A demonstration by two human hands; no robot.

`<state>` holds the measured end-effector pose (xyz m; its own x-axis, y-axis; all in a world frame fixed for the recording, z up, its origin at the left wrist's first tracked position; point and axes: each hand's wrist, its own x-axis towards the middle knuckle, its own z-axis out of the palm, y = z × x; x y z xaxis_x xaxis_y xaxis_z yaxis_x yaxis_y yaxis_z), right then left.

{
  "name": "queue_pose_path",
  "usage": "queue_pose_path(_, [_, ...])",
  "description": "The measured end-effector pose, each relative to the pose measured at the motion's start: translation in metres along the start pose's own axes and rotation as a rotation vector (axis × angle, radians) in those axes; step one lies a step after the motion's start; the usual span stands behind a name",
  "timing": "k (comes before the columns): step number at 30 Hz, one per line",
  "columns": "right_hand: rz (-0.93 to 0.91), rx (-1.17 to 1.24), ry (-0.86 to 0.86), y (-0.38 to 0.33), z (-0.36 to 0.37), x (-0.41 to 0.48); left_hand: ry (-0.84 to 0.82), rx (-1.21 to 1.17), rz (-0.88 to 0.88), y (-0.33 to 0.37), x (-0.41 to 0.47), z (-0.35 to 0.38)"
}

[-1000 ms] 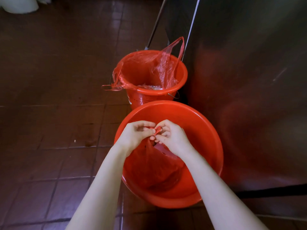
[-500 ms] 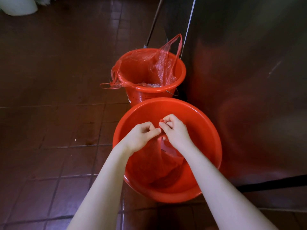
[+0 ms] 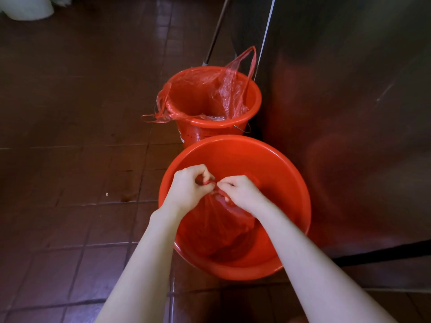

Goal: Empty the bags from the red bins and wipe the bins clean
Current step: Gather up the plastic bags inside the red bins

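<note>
A wide red bin (image 3: 286,183) stands on the tiled floor close in front of me. Inside it sits a red plastic bag (image 3: 217,227), its top gathered into twisted handles. My left hand (image 3: 189,187) pinches one handle strand and my right hand (image 3: 242,194) pinches the other, both just above the bag's neck. Behind it stands a smaller red bucket (image 3: 255,101) lined with a second red bag (image 3: 228,92); one handle of that bag sticks up and another droops over the left rim.
A tall steel cabinet (image 3: 349,113) stands right beside both bins. A dark pole (image 3: 217,31) and a thin metal rod (image 3: 265,36) lean behind the bucket. A white object (image 3: 25,8) sits at the far left on the brown tiled floor (image 3: 70,136).
My hands have shifted slightly apart, drawing the twisted bag handles between them; the left hand now curls over one strand. The bins have not moved.
</note>
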<state>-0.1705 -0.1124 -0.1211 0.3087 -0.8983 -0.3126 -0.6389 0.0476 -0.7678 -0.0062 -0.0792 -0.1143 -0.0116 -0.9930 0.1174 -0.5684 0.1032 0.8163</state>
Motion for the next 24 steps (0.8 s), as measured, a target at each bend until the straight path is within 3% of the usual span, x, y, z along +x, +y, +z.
queue_pose_path(3, [0.02, 0.062, -0.06, 0.002, -0.001, -0.001, -0.002, -0.029, -0.045, -0.004, 0.001, 0.0])
queue_pose_path(6, [-0.054, -0.09, -0.078, 0.007, 0.001, -0.002, -0.036, -0.082, -0.119, -0.005, 0.004, 0.0])
queue_pose_path(9, [-0.131, -0.085, 0.074, 0.011, 0.005, -0.002, -0.061, -0.29, -0.274, -0.005, 0.005, 0.002])
queue_pose_path(13, [-0.196, 0.213, 0.191, 0.009, 0.005, -0.007, -0.009, -0.41, -0.39, -0.005, 0.003, 0.0])
queue_pose_path(16, [-0.198, 0.248, 0.277, 0.003, 0.007, -0.009, 0.002, -0.415, -0.4, -0.001, 0.003, -0.001])
queue_pose_path(18, [-0.135, 0.361, 0.324, -0.006, 0.007, -0.009, 0.018, -0.442, -0.438, 0.002, 0.005, -0.003])
queue_pose_path(21, [0.032, 0.709, 0.288, -0.016, 0.0, -0.01, 0.037, -0.609, -0.515, 0.007, 0.008, -0.006])
queue_pose_path(24, [0.186, 1.011, 0.313, -0.013, -0.003, -0.01, 0.085, -0.633, -0.587, 0.011, 0.009, -0.006])
